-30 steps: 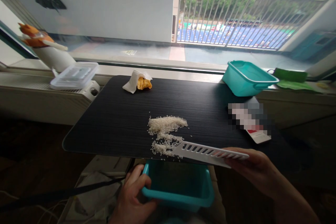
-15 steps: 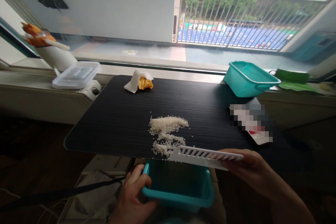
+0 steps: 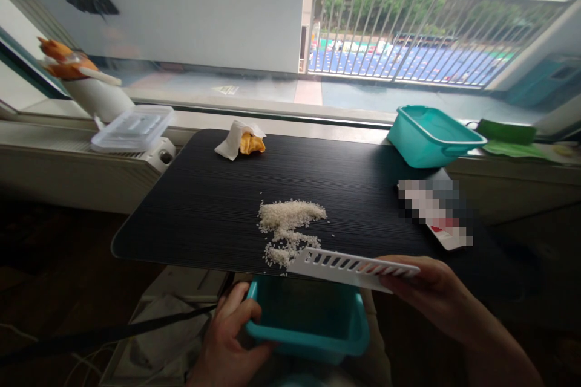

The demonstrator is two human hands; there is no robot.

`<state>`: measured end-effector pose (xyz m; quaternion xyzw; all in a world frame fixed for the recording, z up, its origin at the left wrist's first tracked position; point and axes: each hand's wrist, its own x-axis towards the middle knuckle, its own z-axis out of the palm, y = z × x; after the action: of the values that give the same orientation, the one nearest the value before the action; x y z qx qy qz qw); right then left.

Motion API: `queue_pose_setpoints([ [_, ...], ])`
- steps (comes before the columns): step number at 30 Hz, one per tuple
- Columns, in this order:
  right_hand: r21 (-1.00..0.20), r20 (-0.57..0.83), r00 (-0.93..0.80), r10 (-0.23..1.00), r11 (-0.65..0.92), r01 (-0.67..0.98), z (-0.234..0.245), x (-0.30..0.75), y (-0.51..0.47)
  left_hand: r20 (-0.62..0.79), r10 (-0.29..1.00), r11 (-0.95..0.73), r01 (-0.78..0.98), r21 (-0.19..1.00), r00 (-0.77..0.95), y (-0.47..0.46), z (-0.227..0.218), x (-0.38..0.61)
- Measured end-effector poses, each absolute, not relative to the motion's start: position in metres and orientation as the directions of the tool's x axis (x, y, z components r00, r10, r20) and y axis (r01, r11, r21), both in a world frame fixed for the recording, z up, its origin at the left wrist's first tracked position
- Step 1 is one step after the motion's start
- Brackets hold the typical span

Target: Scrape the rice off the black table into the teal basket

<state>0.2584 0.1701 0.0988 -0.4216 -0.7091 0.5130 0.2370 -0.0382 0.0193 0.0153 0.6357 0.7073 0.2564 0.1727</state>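
Observation:
My left hand [image 3: 236, 332] is closed on the left rim of a teal plastic bin [image 3: 313, 341], which sits below the front edge of the black table [image 3: 190, 205]. In my right hand [image 3: 422, 284] is a flat white slotted plastic piece [image 3: 347, 265], tilted along that edge above the bin. Its left end meets the lower part of a pile of white rice [image 3: 288, 215]. The rice spreads in a rough zigzag from mid-table down to the edge, with a few stray grains around it. The bin's inside is dark, and I cannot make out its contents.
A second teal bin [image 3: 431, 139] stands at the back right, near a pixelated flat object [image 3: 436, 217]. Crumpled white paper with something yellow [image 3: 252, 144] lies at the back. A clear plastic box [image 3: 134, 127] rests on the radiator at left.
The white slotted piece has shifted very slightly left and up against the lower rice. My left hand and the bin look unchanged.

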Motion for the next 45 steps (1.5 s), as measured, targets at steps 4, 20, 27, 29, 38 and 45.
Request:
queue_pose_setpoints([
  [4, -0.937, -0.113, -0.54, 0.834, 0.092, 0.337, 0.098, 0.251, 0.173, 0.069, 0.99, 0.056, 0.805, 0.59, -0.12, 0.019, 0.014, -0.04],
  [20, -0.928, -0.119, -0.536, 0.836, 0.098, 0.359, 0.098, 0.234, 0.173, 0.103, 0.983, 0.064, 0.816, 0.574, -0.15, 0.014, 0.008, -0.048],
  [27, -0.932, -0.101, -0.555, 0.825, 0.117, 0.344, 0.101, 0.232, 0.172, 0.058, 0.987, 0.088, 0.806, 0.586, -0.15, 0.012, 0.007, -0.049],
  [29, -0.936, -0.11, -0.555, 0.825, 0.102, 0.337, 0.1, 0.229, 0.172, 0.082, 0.985, 0.077, 0.809, 0.582, -0.152, 0.013, 0.007, -0.049],
  [38, -0.92, -0.102, -0.597, 0.796, 0.152, 0.361, 0.099, 0.225, 0.173, 0.087, 0.981, 0.086, 0.793, 0.604, -0.172, 0.01, 0.007, -0.05],
  [45, -0.921, -0.102, -0.633, 0.767, 0.168, 0.352, 0.099, 0.21, 0.17, 0.11, 0.965, 0.111, 0.755, 0.647, -0.236, 0.007, 0.007, -0.059],
])
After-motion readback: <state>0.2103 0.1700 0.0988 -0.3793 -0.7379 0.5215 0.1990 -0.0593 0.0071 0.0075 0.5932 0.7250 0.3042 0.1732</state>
